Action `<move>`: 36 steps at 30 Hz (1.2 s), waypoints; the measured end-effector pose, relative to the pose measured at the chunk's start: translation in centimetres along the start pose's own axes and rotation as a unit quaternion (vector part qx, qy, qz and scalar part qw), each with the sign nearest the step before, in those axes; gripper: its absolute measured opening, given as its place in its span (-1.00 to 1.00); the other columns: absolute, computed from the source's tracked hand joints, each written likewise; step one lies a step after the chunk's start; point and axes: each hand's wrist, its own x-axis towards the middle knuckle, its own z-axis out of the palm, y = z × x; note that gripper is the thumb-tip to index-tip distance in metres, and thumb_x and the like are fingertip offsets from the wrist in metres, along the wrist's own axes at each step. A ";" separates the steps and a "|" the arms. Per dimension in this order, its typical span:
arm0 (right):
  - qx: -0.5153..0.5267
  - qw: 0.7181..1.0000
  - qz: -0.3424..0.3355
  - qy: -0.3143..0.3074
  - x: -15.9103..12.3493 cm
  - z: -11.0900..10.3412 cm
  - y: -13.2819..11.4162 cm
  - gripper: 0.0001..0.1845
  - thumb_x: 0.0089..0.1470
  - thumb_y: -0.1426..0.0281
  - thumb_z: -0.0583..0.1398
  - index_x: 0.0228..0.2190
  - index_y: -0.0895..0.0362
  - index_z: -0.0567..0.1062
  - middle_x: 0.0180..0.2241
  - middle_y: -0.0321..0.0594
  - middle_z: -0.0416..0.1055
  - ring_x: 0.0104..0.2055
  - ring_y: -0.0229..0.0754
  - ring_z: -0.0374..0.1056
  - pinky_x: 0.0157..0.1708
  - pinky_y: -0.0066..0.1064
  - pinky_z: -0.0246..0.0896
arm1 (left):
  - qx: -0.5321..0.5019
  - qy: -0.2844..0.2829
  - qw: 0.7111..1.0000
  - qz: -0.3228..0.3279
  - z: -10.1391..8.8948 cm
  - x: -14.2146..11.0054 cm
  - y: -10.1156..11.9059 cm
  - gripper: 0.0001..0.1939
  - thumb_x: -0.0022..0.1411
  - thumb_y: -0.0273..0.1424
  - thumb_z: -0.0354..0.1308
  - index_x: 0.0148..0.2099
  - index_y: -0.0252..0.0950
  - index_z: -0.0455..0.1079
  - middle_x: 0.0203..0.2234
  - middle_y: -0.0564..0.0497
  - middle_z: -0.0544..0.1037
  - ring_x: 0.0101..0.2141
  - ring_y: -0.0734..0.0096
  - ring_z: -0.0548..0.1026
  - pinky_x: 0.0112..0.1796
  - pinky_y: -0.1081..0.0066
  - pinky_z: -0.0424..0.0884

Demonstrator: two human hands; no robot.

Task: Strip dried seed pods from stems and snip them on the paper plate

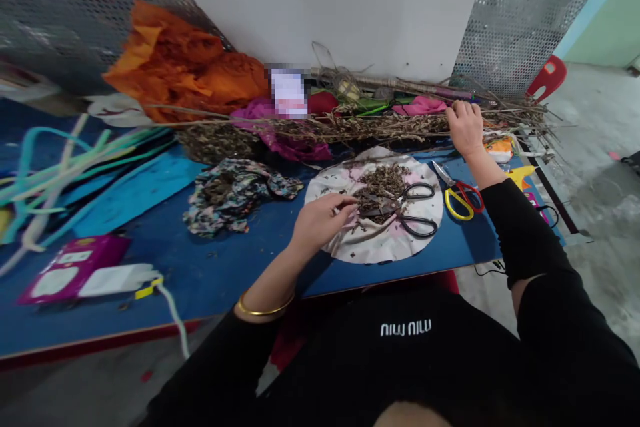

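A long bundle of dry brown stalks [370, 127] lay beneath the half-curled fingers of the right hand [466, 127], grip unclear. Under the left hand [320, 221], fingers slightly parted, hold unclear, spread a round white cloth [367, 248]; beside its fingertips lay black-handled metal scissors [399, 204] and crumbled brown leaves [384, 180].

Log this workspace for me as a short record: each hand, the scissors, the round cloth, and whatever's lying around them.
Left hand: over the edge of the round cloth, beside the leaf pile; grip unclear
Right hand: at the dried stems, fingers partly hidden
Left hand point
Right hand point
Round cloth: pale, under the leaf pile
Black-handled scissors: on the pile
Yellow-and-red-handled scissors: right of the cloth
Behind: dried stems
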 end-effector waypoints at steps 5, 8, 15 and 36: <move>0.007 0.999 0.038 0.031 -0.1 1.0 1.1 -0.46 0.48 0.41 -0.17 0.11 0.16 0.55 0.31 0.18 0.32 0.35 0.14 0.16 0.25 0.03 0.07 | -0.012 -0.006 1.000 0.000 0.3 0.0 -0.4 -0.62 0.30 -0.12 0.10 -0.09 -0.15 0.69 -0.06 -0.07 0.77 -0.14 0.09 0.70 -0.15 0.26 0.57; 0.003 0.997 0.069 0.029 -0.1 1.6 1.7 -0.45 0.48 0.42 -0.18 0.11 0.20 0.55 0.38 0.22 0.23 0.38 0.15 0.14 0.25 0.03 0.09 | -0.024 -0.010 1.000 0.004 0.5 0.0 -0.5 -0.63 0.28 -0.13 0.11 -0.10 -0.14 0.68 -0.06 -0.05 0.77 -0.16 0.13 0.70 -0.12 0.27 0.57; -0.029 0.998 0.048 -0.023 -0.1 1.8 3.1 -0.42 0.48 0.44 -0.19 0.02 0.17 0.60 0.08 0.10 0.51 0.10 0.05 0.37 0.24 0.01 0.14 | -0.024 -0.045 0.999 -0.007 1.1 0.0 -1.0 -0.52 0.28 -0.09 0.08 -0.06 -0.24 0.70 -0.09 -0.14 0.76 -0.17 0.10 0.68 -0.14 0.27 0.55; 0.065 0.963 0.213 0.149 4.1 -11.5 8.9 -0.65 0.47 0.35 0.12 0.06 0.15 0.66 0.12 0.14 0.52 0.18 0.12 0.34 0.11 -0.09 0.09 | -0.059 -0.035 0.998 -0.006 2.1 0.3 -2.6 -0.56 0.25 -0.10 0.08 -0.10 -0.21 0.69 -0.07 -0.14 0.76 -0.05 0.01 0.69 0.00 0.21 0.53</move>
